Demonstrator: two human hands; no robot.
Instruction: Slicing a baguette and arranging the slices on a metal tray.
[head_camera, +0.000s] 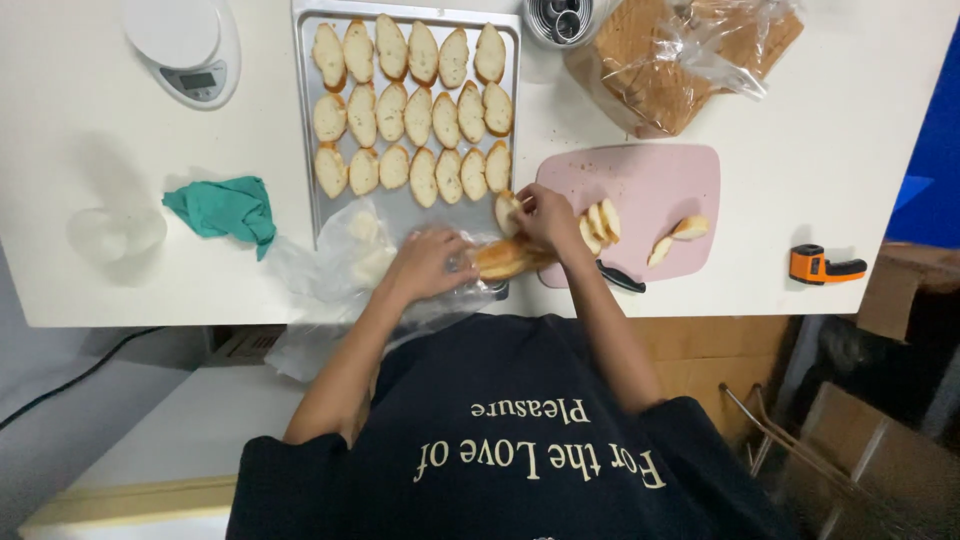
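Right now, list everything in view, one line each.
baking tray: one, silver, top centre
bread slices: eighteen on tray, pale
cutting board: one, pink, right of tray, with several cut slices
baguette piece: one, golden, under both hands
knife: one, black handle, board's near edge
scale: one, white, top left
cloth: one, green, left
thermometer gun: one, orange, right
left hand: on baguette
right hand: holds a slice
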